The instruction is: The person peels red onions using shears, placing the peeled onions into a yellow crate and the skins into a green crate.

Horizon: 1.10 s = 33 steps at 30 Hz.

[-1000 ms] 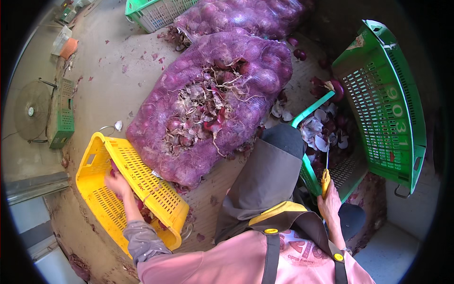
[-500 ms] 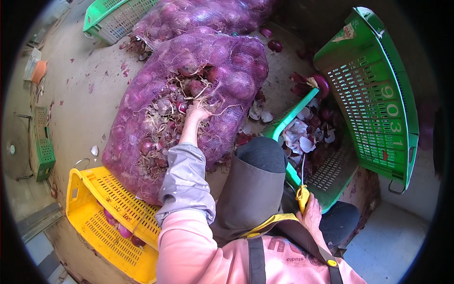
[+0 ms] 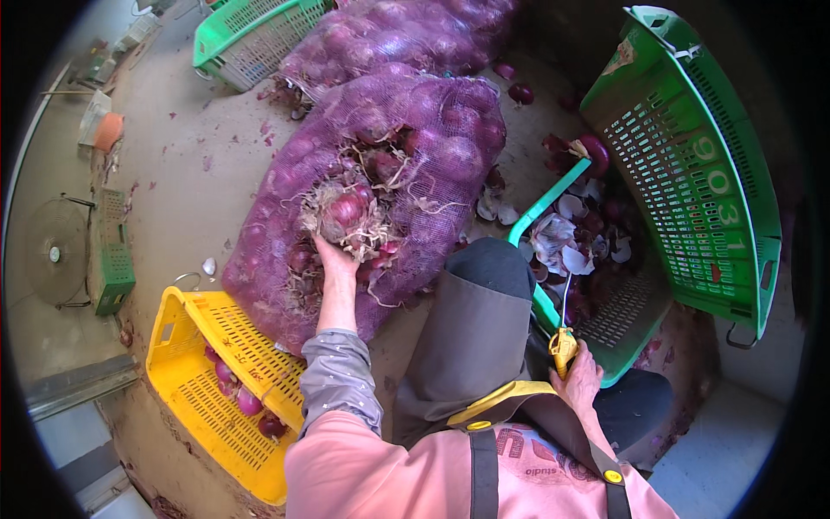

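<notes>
My left hand (image 3: 334,256) reaches up into a torn purple mesh sack (image 3: 450,147) of red onions and grips one red onion (image 3: 344,210) with straggly roots. My right hand (image 3: 581,377) rests by my knee, shut on yellow-handled snips (image 3: 563,343) whose thin blade points up. A yellow crate (image 3: 194,381) at my lower left holds a few trimmed onions (image 3: 249,401). A green crate (image 3: 700,173) stands tilted at my right, with onion skins (image 3: 562,246) and a few onions piled in it.
A second sack of onions (image 3: 406,35) and another green crate (image 3: 251,35) lie at the back. A floor fan (image 3: 54,255) and a small green box (image 3: 111,268) stand at the left. Loose skins dot the concrete floor. My grey-aproned knee (image 3: 484,303) sits in the middle.
My left hand left the yellow crate, reached into the sack's opening, and has pulled one onion up out of the pile. The right hand stayed by my knee with the snips.
</notes>
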Available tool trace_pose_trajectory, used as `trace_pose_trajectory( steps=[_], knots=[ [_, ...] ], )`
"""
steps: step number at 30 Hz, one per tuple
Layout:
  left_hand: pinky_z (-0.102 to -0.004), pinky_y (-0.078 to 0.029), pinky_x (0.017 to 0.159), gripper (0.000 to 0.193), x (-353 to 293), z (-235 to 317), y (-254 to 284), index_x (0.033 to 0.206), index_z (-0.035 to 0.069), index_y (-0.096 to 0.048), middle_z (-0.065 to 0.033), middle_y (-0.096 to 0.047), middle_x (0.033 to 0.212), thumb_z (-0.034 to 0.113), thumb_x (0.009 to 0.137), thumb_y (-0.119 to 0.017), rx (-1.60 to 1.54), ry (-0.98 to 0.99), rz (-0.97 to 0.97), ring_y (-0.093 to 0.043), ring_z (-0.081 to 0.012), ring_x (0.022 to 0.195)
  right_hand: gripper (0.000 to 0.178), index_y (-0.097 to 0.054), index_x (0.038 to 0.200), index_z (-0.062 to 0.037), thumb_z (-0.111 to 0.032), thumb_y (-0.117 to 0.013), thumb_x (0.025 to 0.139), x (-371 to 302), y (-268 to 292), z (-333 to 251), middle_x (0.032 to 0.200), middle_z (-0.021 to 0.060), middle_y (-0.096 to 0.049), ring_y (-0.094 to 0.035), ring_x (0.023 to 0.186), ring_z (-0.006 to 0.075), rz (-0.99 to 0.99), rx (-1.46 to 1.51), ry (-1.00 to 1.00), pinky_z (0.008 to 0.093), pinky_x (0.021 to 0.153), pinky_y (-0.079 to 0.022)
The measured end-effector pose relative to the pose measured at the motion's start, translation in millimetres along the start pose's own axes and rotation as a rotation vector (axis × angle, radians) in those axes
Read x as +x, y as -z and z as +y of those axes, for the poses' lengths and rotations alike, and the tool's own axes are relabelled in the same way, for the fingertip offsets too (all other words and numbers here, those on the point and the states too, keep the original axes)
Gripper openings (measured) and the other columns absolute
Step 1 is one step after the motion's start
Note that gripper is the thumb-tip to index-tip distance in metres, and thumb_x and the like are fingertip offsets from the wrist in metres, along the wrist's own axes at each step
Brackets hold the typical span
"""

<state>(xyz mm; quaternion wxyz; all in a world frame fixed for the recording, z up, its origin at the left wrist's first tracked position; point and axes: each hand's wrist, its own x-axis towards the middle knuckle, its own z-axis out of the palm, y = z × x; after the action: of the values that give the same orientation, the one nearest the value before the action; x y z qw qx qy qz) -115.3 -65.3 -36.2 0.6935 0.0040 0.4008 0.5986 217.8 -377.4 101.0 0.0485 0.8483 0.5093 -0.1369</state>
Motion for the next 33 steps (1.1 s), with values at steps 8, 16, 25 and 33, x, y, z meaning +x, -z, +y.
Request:
trace_pose_trajectory(
  steps=[8, 16, 25, 33],
  knots=[
    [-0.0451, -0.052, 0.07, 0.057, -23.5, -18.8, -141.7, 0.117, 0.007, -0.045, -0.011, -0.053, 0.107, 0.054, 0.086, -0.032, -0.068, -0.018, -0.301, -0.057, -0.0281, 0.09, 0.065, -0.035, 0.121, 0.0002, -0.023, -0.066, 0.069, -9.2, 10.5, 10.0, 0.1, 0.0183, -0.053, -0.054, 0.092, 0.0319, -0.082, 0.171, -0.016, 0.0457, 0.079, -0.039],
    [-0.0517, -0.047, 0.076, 0.06, -94.3, -115.6, -264.0, 0.127, 0.01, -0.038, -0.0157, -0.044, 0.124, 0.051, 0.085, -0.043, -0.024, -0.133, -1.042, -0.05, -0.0338, 0.105, 0.057, -0.032, 0.125, -0.0003, -0.021, -0.056, 0.077, -24.5, 38.4, 35.8, 0.099, 0.0219, -0.052, -0.052, 0.092, 0.0376, 0.091, 0.367, -0.164, 0.0457, 0.076, -0.042],
    [-0.0525, -0.028, 0.1, 0.068, -142.1, -226.0, -266.9, 0.131, 0.014, -0.032, -0.011, -0.038, 0.13, 0.034, 0.075, -0.064, 0.026, 0.646, -1.195, -0.037, -0.0328, 0.119, 0.053, -0.031, 0.126, -0.0012, -0.022, -0.051, 0.081, -39.0, 41.7, 68.1, 0.112, 0.0233, -0.05, -0.05, 0.101, 0.0389, 0.171, 0.571, -0.357, 0.0441, 0.084, -0.041],
    [-0.0537, -0.034, 0.093, 0.063, -130.6, -219.0, -259.0, 0.122, 0.014, -0.044, -0.0118, -0.041, 0.127, 0.05, 0.071, -0.054, -0.324, 1.238, -0.865, -0.04, -0.0366, 0.114, 0.055, -0.035, 0.124, 0.0014, -0.019, -0.057, 0.078, -34.7, 59.0, 55.1, 0.111, 0.0232, -0.051, -0.052, 0.099, 0.0381, 0.292, 0.597, -0.299, 0.0423, 0.084, -0.042]
  ],
)
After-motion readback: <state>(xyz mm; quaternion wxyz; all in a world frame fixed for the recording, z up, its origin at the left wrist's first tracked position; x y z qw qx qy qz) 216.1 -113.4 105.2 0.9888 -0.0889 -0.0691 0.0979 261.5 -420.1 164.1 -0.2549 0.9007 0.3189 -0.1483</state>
